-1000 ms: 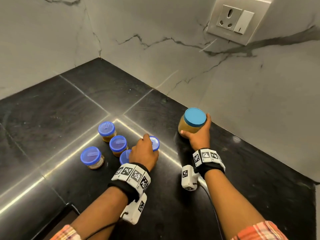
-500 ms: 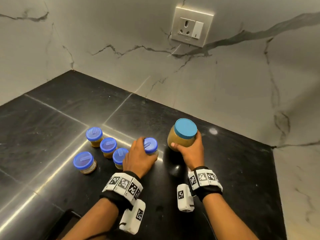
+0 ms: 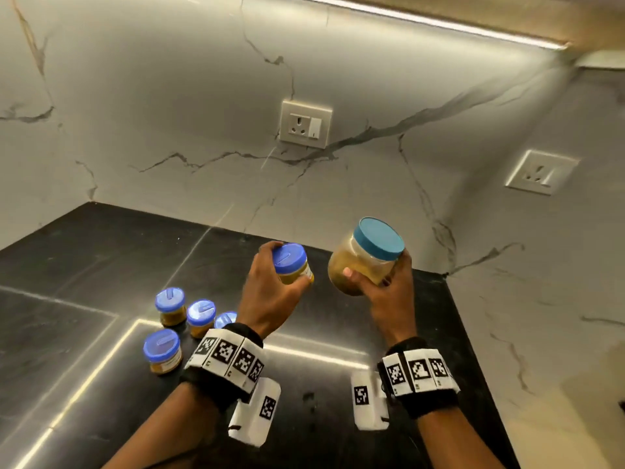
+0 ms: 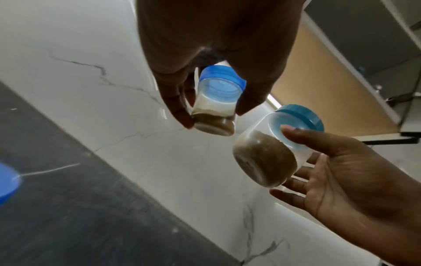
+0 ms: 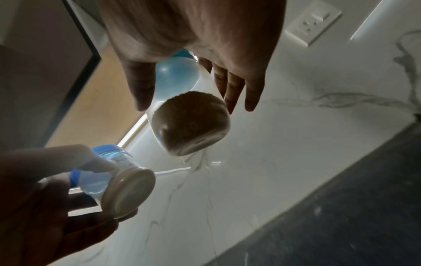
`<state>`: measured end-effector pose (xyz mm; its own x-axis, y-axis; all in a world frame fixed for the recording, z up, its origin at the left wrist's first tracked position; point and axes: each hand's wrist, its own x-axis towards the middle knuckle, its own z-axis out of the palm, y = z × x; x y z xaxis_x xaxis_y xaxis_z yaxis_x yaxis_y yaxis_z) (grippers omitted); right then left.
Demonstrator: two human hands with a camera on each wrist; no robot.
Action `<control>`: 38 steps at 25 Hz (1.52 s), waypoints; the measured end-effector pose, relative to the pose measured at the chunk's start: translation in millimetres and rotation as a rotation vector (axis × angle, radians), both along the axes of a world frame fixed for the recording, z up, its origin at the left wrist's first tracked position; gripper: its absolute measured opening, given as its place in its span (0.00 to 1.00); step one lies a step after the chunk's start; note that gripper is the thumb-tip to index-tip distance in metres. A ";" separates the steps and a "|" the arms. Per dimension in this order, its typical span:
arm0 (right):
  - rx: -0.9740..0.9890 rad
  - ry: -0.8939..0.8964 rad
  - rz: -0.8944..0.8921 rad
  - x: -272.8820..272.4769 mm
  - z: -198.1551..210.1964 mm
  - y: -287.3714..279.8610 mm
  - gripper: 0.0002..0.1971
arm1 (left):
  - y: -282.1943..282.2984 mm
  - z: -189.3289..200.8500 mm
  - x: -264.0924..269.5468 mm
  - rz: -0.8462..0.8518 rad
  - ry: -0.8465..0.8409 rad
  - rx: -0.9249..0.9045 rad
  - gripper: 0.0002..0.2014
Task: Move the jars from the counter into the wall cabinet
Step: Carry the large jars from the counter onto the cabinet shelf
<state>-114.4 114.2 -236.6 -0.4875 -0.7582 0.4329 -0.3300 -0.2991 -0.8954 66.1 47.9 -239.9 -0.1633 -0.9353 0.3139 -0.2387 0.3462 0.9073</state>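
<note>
My left hand (image 3: 270,292) grips a small jar with a blue lid (image 3: 291,267), held clear above the black counter (image 3: 84,252). In the left wrist view that small jar (image 4: 216,100) hangs between thumb and fingers. My right hand (image 3: 382,289) holds a larger jar with a teal lid (image 3: 367,253), tilted, part-filled with brown powder; the right wrist view shows this large jar (image 5: 187,117) from below. Several small blue-lidded jars (image 3: 170,306) stand on the counter at the left. The wall cabinet's underside (image 4: 330,86) shows above.
Marble wall with a socket (image 3: 305,124) behind the counter and a second socket (image 3: 539,172) on the right wall. A light strip (image 3: 439,23) runs under the cabinet. The counter ends at a corner on the right (image 3: 436,275).
Both hands have lifted their jars off the counter and raised them. The view has tilted upward, bringing the cabinet's underside light into sight.
</note>
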 end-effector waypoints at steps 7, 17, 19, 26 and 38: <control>-0.211 0.074 -0.095 -8.4 94.2 29.8 0.51 | 5.1 112.9 -9.6 -0.168 0.114 -0.259 0.32; -0.420 0.157 -0.240 -34.8 238.1 48.0 0.49 | 2.8 263.3 -39.6 -0.294 0.164 -0.553 0.29; -0.456 0.196 -0.283 -41.1 269.2 45.8 0.48 | -0.8 289.2 -43.3 -0.303 0.187 -0.595 0.32; -0.525 0.273 -0.302 -60.5 355.5 21.3 0.45 | -19.4 356.1 -61.2 -0.339 0.239 -0.627 0.29; -0.085 0.436 -0.475 -87.8 400.8 -56.5 0.51 | -52.5 403.8 -81.8 -0.144 0.057 -0.736 0.26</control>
